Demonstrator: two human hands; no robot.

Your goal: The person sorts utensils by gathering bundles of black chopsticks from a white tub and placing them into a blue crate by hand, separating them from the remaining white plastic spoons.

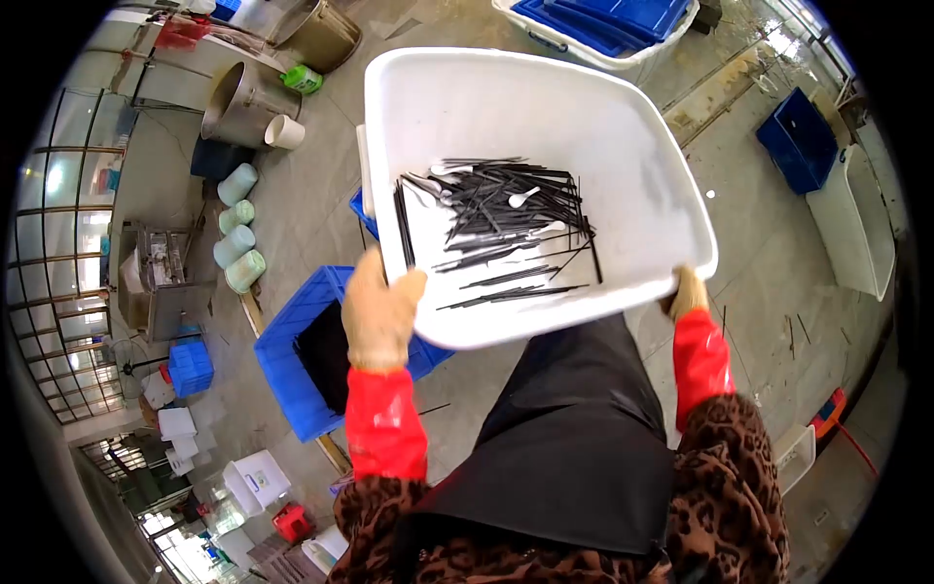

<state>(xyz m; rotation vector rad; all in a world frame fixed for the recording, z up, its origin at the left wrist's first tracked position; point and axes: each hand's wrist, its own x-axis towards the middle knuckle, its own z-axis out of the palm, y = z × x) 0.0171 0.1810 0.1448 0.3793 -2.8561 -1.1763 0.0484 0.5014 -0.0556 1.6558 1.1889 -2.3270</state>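
A large white plastic tub [623, 146] is held up in front of me, tilted so that its inside shows. Many black chopsticks [506, 204] lie in it in a loose pile, with several white spoons [523, 198] among them. My left hand [379, 307], in a tan glove with a red cuff, is closed on the tub's near left rim, thumb over the edge. My right hand [689, 292], gloved the same way, is wrapped round the near right corner; its fingers are partly hidden.
A blue crate [292, 331] with dark contents stands on the floor at left, partly behind the tub. Blue lids [603, 24] fill a white container ahead. Metal pots [243, 107] and pale buckets [236, 185] line the left. Another blue crate [800, 141] sits at right.
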